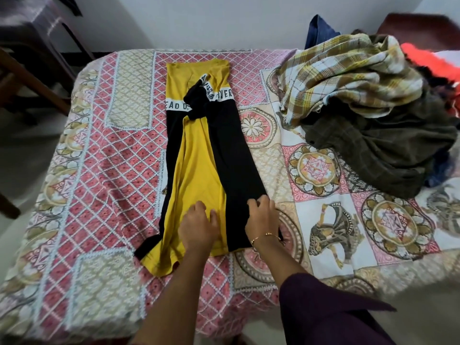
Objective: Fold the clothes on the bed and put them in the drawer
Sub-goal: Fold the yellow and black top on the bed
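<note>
A yellow and black T-shirt point(199, 155) with a white lettered band lies lengthwise on the bed point(104, 175), both sides folded in toward its middle. My left hand point(198, 225) rests on the yellow part near the hem, fingers loosely bent. My right hand point(262, 217), a thin bangle on its wrist, lies on the black folded side near the hem, and its fingertips pinch the black edge. A heap of unfolded clothes point(373, 108) sits at the right of the bed, with a yellow plaid cloth point(348, 70) on top and a dark olive garment point(388, 148) below it.
The bed has a pink, cream and white patterned cover. A dark wooden chair point(32, 58) stands on the floor beyond the bed's left corner. A white wall runs behind the bed. No drawer is in view.
</note>
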### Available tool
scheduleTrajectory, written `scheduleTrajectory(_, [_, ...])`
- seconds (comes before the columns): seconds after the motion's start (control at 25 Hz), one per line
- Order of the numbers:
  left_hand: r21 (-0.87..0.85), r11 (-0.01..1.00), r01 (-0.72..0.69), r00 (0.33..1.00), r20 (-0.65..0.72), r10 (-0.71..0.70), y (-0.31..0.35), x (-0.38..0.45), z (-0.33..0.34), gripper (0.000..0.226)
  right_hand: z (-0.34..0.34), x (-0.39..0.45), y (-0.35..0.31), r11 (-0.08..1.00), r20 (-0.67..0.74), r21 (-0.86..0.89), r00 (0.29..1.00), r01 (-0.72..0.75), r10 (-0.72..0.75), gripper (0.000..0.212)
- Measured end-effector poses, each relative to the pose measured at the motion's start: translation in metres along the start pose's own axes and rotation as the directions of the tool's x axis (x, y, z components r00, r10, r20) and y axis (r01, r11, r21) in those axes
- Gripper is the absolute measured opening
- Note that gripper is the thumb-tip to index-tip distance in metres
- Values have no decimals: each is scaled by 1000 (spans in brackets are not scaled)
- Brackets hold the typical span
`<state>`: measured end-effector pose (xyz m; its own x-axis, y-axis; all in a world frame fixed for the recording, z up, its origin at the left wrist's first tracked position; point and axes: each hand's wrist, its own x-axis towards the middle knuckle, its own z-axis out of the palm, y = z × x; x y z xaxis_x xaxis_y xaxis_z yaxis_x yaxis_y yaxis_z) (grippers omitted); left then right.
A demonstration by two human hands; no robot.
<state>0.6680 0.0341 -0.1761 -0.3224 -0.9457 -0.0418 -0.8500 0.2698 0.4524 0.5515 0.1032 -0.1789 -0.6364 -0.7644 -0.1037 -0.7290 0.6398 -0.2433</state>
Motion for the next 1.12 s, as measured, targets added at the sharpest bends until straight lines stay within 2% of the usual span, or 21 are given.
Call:
scheduleTrajectory(0.04, [43,996,-78,992,-94,81,-10,7,-3,24,0,4,-10,995,41,54,996,78,-80,33])
scheduleTrajectory(0.08, [96,992,-81,981,-169,96,-25,15,-6,22,2,8,-23,981,80,142,986,130,-143,26])
scheduleTrajectory(0.12, [119,993,-22,983,-180,44,-40,21,-11,23,6,11,-36,963,127,217,973,161,-191,24])
scheduleTrajectory(0.2, [91,986,138,987,-89,-130,-65,24,-20,32,15,16,-58,927,184,341,956,157,-230,27])
scheduleTrajectory(0.28, [28,964,264,963,58,-265,-88,23,-27,39,23,21,-84,892,212,432,947,131,-242,28])
scheduleTrajectory(0.32, [10,965,262,959,107,-261,-97,21,-28,38,27,23,-98,872,208,472,945,130,-253,29])
scheduleTrajectory(0.4, [70,986,153,970,181,-163,-111,17,-30,34,37,30,-121,860,236,499,938,107,-254,31])
scheduleTrajectory(0.48, [90,993,71,972,219,-90,-119,14,-33,31,41,33,-141,874,316,485,924,39,-217,35])
scheduleTrajectory(0.56, [55,998,43,967,247,-56,-124,13,-35,31,46,32,-151,866,415,494,898,-84,-149,41])
scheduleTrajectory(0.64, [57,996,73,967,242,-85,-128,12,-38,28,50,28,-159,841,469,512,877,-175,-103,35])
scheduleTrajectory(0.72, [-54,978,202,975,110,-195,-127,9,-40,25,54,24,-162,782,485,561,874,-271,-45,13])
scheduleTrajectory(0.76, [-165,937,307,951,15,-309,-127,5,-41,23,56,23,-163,765,482,566,876,-308,-5,24])
scheduleTrajectory(0.8, [-291,868,403,897,-64,-438,-127,1,-44,20,58,21,-165,768,480,553,877,-323,24,33])
scheduleTrajectory(0.88, [-496,730,470,793,-125,-596,-129,-7,-46,16,59,18,-170,751,496,565,868,-342,21,34])
scheduleTrajectory(0.92, [-532,709,463,799,-95,-594,-132,-10,-47,17,57,15,-175,733,523,586,852,-344,-18,32])
scheduleTrajectory(1.0, [-498,768,403,890,18,-456,-137,-17,-50,25,55,6,-183,659,567,654,818,-372,-101,30])
scheduleTrajectory(1.08, [-371,869,327,944,81,-321,-143,-20,-48,26,56,-3,-188,463,621,728,773,-506,-132,30])
scheduleTrajectory(1.12, [-340,887,313,949,65,-309,-147,-19,-46,22,57,-7,-187,364,648,735,751,-573,-127,28])
